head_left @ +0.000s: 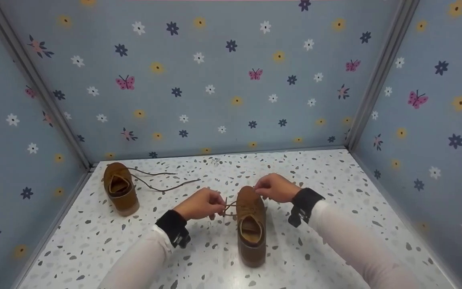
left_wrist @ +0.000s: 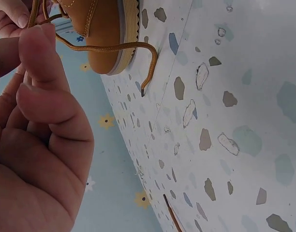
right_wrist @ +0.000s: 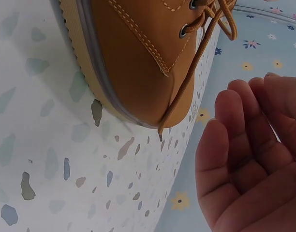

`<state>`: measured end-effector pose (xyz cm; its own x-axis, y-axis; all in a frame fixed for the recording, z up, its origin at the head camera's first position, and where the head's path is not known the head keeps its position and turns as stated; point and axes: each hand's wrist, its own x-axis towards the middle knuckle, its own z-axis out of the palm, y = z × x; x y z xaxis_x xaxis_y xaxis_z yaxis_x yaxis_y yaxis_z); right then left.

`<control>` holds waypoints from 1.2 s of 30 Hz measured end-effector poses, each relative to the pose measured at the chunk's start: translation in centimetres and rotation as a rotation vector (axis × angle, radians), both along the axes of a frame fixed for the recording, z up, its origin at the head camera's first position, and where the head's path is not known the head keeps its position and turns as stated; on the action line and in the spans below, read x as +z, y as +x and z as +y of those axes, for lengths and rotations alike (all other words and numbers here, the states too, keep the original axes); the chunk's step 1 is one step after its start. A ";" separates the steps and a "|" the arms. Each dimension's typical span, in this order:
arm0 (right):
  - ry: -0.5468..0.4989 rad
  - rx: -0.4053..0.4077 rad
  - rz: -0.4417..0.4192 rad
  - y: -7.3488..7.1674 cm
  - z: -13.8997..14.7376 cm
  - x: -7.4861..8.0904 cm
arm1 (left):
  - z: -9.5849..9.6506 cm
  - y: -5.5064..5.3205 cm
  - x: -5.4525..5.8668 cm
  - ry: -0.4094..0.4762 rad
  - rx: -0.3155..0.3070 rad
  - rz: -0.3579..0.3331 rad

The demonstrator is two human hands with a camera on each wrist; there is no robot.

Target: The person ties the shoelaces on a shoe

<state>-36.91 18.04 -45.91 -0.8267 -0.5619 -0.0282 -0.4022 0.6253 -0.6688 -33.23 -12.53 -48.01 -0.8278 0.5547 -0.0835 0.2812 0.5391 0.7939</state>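
Note:
A brown lace-up shoe (head_left: 251,224) stands on the speckled surface with its toe pointing away from me. On its left side my left hand (head_left: 203,204) pinches a brown shoelace (left_wrist: 34,13) between thumb and finger, just off the shoe's side. One lace end hangs loose by the toe in the left wrist view. My right hand (head_left: 277,188) is at the right of the toe, its fingers loosely bent with no lace visible in them. In the right wrist view, a lace end (right_wrist: 179,96) lies across the toe, apart from these fingers (right_wrist: 213,154).
A second brown shoe (head_left: 124,200) stands at the far left, its two untied laces (head_left: 163,189) stretched out to the right. Flower-patterned panels (head_left: 215,80) enclose the white speckled surface (head_left: 315,257) at the back and both sides.

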 end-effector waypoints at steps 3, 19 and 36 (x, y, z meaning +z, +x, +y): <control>-0.011 0.011 -0.003 0.1 -0.3 -0.2 | -0.1 0.1 0.0 -0.017 0.017 -0.015; 0.011 0.013 0.027 0.5 -0.5 -0.2 | -1.5 0.3 -0.6 -0.338 0.267 -0.153; -0.009 -0.006 -0.027 0.8 -1.4 -1.0 | -2.4 -0.1 -0.9 -0.297 0.310 -0.206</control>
<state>-36.07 16.60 -46.95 -0.8290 -0.5574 -0.0455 -0.3805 0.6218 -0.6845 -33.33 -14.94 -48.93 -0.8999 0.2118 -0.3812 -0.0759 0.7848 0.6151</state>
